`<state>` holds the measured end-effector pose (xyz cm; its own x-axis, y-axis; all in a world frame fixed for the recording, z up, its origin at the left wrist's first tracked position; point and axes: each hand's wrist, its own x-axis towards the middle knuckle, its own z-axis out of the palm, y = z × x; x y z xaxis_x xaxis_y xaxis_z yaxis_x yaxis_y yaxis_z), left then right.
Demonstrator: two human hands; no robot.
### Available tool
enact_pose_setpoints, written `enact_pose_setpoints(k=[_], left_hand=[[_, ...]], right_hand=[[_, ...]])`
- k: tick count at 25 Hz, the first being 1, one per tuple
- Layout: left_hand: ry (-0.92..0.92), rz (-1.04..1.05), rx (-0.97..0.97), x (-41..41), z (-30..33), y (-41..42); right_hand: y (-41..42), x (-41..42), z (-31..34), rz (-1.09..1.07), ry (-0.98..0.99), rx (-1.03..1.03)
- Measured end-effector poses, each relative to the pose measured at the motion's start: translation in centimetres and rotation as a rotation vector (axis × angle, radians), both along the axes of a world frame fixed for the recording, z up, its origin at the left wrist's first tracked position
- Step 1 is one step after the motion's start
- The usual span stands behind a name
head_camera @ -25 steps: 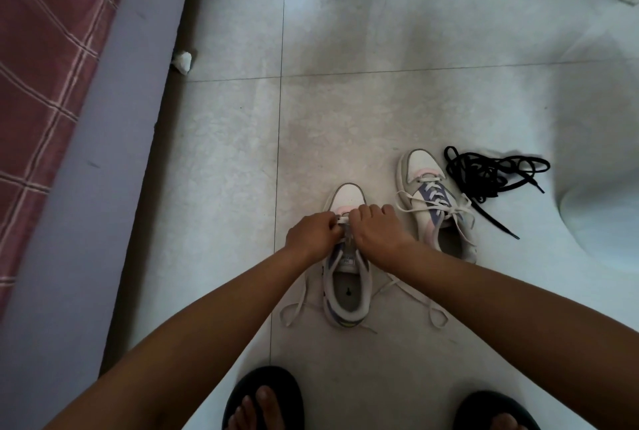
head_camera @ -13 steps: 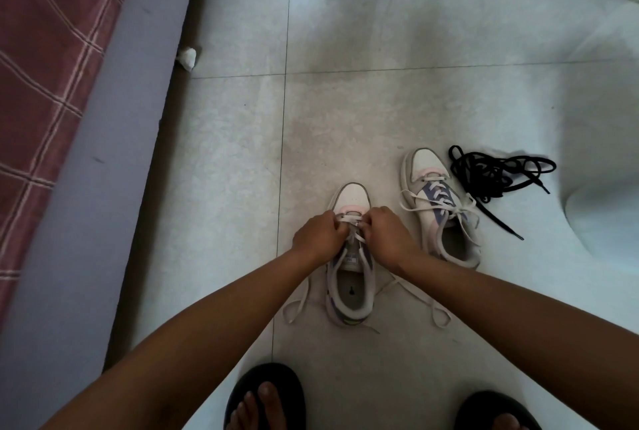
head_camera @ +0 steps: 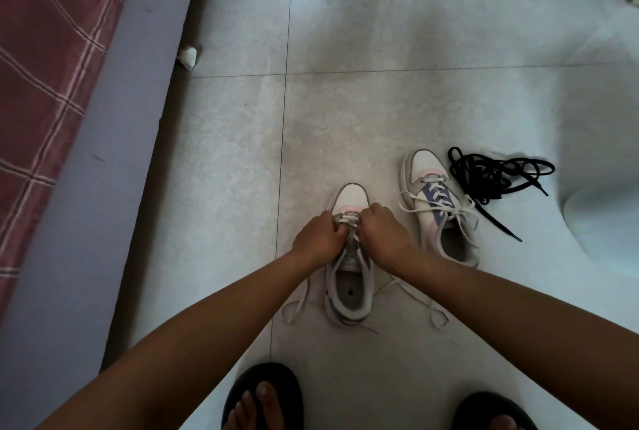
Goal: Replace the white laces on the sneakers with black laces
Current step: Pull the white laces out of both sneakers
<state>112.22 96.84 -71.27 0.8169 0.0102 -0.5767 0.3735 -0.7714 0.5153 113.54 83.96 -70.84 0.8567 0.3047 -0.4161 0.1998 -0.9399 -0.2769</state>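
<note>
Two white sneakers stand on the tiled floor. The near sneaker (head_camera: 349,295) points away from me; its white lace (head_camera: 418,298) is loosened, with loose ends trailing on the floor at both sides. My left hand (head_camera: 318,238) and my right hand (head_camera: 383,234) both pinch the lace at the lowest eyelets, near the pink toe trim. The second sneaker (head_camera: 435,208) stands to the right, still laced in white. A tangle of black laces (head_camera: 494,177) lies on the floor just right of it.
A bed with a red checked cover (head_camera: 45,77) and grey side runs along the left. A crumpled white scrap (head_camera: 187,56) lies by its edge. My feet in black sandals (head_camera: 262,398) are at the bottom. A pale rounded object (head_camera: 608,222) sits at the right.
Both hands have stayed on the near sneaker's lace, shifting slightly apart at the lowest eyelets. The camera has tilted a little, so the scene sits lower in view.
</note>
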Motion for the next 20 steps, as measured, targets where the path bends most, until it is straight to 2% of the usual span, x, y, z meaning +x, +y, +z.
enact_pose_setpoints(k=[4,8,11,13,15,20], left_hand=[[0.024,-0.033,0.009,-1.4,0.1,0.0],[-0.029,-0.029,0.043,-2.3,0.0,-0.2],[-0.019,-0.02,0.023,-2.2,0.0,-0.3],[-0.017,-0.019,0.011,-2.0,0.0,-0.3],[-0.024,0.014,-0.014,-1.7,0.1,0.0],[-0.067,0.029,-0.007,-0.2,0.2,0.6]], right_hand=[[-0.1,1.1,0.7,-0.052,0.137,0.022],[-1.2,3.2,1.5,-0.11,0.431,0.179],[-2.0,3.7,1.1,-0.295,0.612,0.412],[-2.3,3.2,0.4,-0.446,0.601,0.569],[-2.5,2.6,-0.2,-0.479,0.539,0.621],[-2.7,2.7,-0.6,-0.195,0.33,0.449]])
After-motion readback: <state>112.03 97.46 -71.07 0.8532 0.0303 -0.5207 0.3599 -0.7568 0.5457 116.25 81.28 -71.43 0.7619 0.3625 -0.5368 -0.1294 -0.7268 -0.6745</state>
